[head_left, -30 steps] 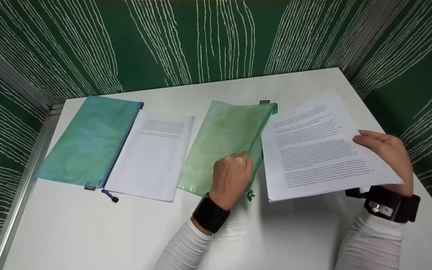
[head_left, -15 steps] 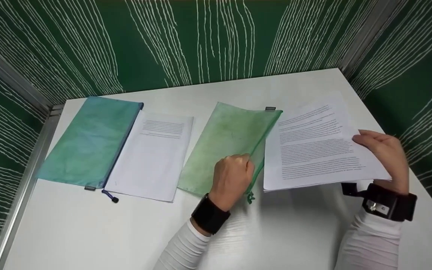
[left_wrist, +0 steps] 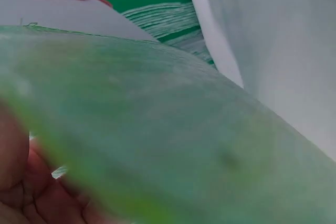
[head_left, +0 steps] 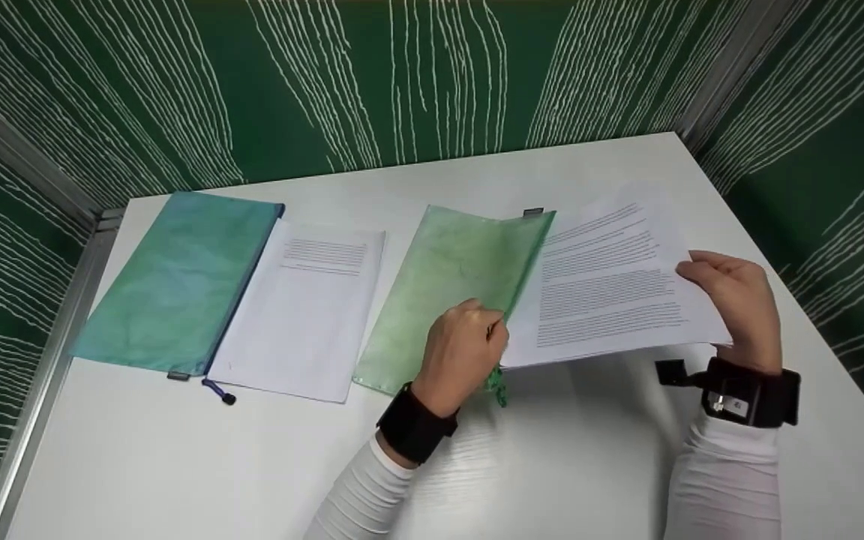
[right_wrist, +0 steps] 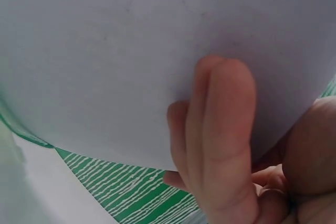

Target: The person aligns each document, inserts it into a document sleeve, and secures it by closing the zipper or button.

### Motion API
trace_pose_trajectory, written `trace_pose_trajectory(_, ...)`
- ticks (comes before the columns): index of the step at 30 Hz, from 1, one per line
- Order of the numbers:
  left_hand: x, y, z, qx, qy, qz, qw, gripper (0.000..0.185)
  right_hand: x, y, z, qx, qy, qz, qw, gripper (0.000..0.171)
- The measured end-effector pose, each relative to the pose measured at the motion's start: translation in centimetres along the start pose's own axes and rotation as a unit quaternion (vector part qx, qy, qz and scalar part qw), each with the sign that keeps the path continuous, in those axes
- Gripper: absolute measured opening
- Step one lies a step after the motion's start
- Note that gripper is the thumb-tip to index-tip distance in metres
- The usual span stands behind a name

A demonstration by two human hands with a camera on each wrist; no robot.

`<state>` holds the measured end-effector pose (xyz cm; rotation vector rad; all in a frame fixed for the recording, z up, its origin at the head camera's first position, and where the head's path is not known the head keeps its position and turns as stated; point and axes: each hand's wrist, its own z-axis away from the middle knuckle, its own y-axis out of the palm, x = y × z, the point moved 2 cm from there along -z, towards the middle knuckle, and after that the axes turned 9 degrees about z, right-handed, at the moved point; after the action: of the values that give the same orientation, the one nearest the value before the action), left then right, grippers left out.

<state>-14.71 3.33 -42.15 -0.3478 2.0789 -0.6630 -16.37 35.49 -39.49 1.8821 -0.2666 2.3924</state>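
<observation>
A light green zip pouch [head_left: 451, 277] lies slanted in the middle of the table in the head view, its open side facing right. My left hand [head_left: 464, 352] grips the near part of that open edge; the left wrist view shows the green sheet [left_wrist: 168, 124] bowed up beside the curled fingers. My right hand [head_left: 732, 300] pinches the right edge of printed papers [head_left: 604, 281], thumb on top and fingers [right_wrist: 226, 129] flat beneath. The papers' left edge overlaps the pouch's mouth and passes behind its upper layer. A green zipper pull [head_left: 499, 386] hangs by the left hand.
On the left lies a teal zip pouch [head_left: 184, 281] with a blue zipper edge and dark pull [head_left: 226, 397]. Beside it is a white printed sheet or booklet [head_left: 301, 322]. Green walls with white lines border the white table [head_left: 199, 472].
My right hand has moved left with the papers, and their left edge has gone into the pouch's mouth. My left hand stays at the pouch's edge, nearly still.
</observation>
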Motion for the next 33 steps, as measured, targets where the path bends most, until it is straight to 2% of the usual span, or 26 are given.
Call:
trace_pose_trajectory(4, 0.1, -0.2, -0.2, 0.024, -0.003, 0.008, 0.9997, 0.055, 0.1, 0.7, -0.2, -0.015, -0.007, 0.009, 1.000, 0.052)
trace_pose_trajectory(7, 0.1, -0.3, -0.4, 0.048, 0.000, 0.007, 0.9988, 0.052, 0.1, 1.0, -0.3, -0.028, -0.018, 0.017, 0.999, 0.040)
trace_pose_trajectory(9, 0.1, -0.4, -0.5, 0.060, 0.003, 0.010, 0.9981, 0.041, 0.2, 1.2, -0.3, -0.036, -0.027, 0.021, 0.999, 0.028)
trace_pose_trajectory(12, 0.1, -0.5, -0.4, 0.075, 0.004, 0.015, 0.9971, 0.014, 0.2, 1.4, -0.2, -0.038, -0.041, 0.007, 0.998, 0.016)
trace_pose_trajectory(13, 0.1, -0.5, -0.4, 0.078, 0.003, 0.016, 0.9968, 0.019, 0.2, 1.5, -0.2, -0.037, -0.044, 0.003, 0.998, 0.016)
trace_pose_trajectory(16, 0.0, -0.6, -0.2, 0.086, 0.002, -0.006, 0.9962, 0.036, 0.3, 1.7, 0.0, -0.034, -0.048, -0.004, 0.998, 0.018)
trace_pose_trajectory(21, -0.7, -0.4, 0.2, 0.098, 0.016, -0.091, 0.9909, 0.021, 0.5, 2.0, 0.1, -0.040, -0.054, -0.002, 0.998, 0.028)
trace_pose_trajectory(24, -1.0, -0.2, 0.3, 0.102, 0.018, -0.120, 0.9874, 0.023, 0.5, 2.3, 0.2, -0.041, -0.058, 0.003, 0.997, 0.038)
trace_pose_trajectory(28, -1.3, -0.1, 0.6, 0.106, 0.007, -0.126, 0.9864, 0.021, 0.6, 2.5, 0.3, -0.045, -0.061, 0.023, 0.997, 0.045)
trace_pose_trajectory(33, -1.6, -0.1, 0.8, 0.118, -0.011, -0.123, 0.9853, 0.015, 0.7, 2.8, 0.4, -0.041, -0.065, 0.060, 0.995, 0.040)
